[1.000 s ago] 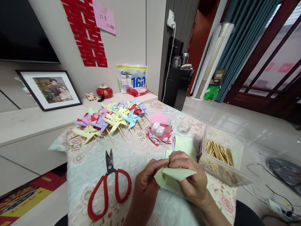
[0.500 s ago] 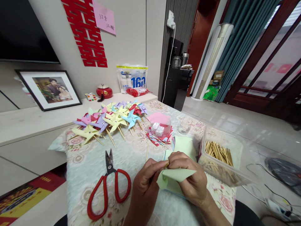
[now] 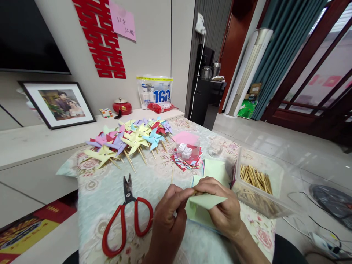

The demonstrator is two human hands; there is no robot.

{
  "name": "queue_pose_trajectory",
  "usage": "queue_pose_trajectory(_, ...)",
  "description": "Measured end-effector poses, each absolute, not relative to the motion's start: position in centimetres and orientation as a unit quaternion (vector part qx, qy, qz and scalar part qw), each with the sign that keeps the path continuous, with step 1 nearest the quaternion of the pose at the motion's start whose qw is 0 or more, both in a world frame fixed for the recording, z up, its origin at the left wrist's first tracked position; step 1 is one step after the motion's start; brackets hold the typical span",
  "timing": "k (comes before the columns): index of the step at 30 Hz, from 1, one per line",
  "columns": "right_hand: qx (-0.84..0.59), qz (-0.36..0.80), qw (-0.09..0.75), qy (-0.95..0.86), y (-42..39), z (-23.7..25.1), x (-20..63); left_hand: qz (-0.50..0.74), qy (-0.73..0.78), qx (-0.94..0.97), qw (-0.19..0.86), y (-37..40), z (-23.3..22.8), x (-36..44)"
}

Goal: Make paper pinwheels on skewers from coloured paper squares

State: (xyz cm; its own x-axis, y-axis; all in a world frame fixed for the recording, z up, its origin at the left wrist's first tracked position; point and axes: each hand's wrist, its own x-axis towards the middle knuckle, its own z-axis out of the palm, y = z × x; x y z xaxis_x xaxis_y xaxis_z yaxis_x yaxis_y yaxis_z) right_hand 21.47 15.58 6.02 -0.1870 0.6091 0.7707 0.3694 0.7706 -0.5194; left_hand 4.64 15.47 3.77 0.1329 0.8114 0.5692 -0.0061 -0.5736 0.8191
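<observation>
Pale green paper point(image 3: 205, 205) folded, tilted, w/ wooden stick point(image 3: 197, 192) at top edge

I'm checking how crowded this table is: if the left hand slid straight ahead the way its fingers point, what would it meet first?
The left hand points up and right, at the pale green paper and thin stick pinched with the right hand. Those come first, already touching. Beyond, probably the stacked paper squares; depth is unclear.

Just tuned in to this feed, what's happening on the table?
A person's left hand and right hand together pinch a folded pale green paper square against a thin wooden stick. Red-handled scissors lie to the left, a pile of coloured paper pinwheels behind, and a clear plastic box of sticks on the right.
</observation>
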Motion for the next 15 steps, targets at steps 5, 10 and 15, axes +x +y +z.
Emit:
queue_pose_trajectory(5,-0.328,0.099,0.536,-0.772,15.66,5.88,21.60,0.583,0.315,0.669,0.336,15.36,4.24,4.70)
queue_pose_trajectory(10,-0.323,0.115,0.547,-0.764,15.73,6.11,21.44,0.595,0.317,0.590,0.445,15.46,3.77,5.12)
queue_pose_trajectory(15,-0.311,0.105,0.560,-0.761,15.67,6.10,21.27,0.569,0.338,0.545,0.514,15.45,3.42,5.44)
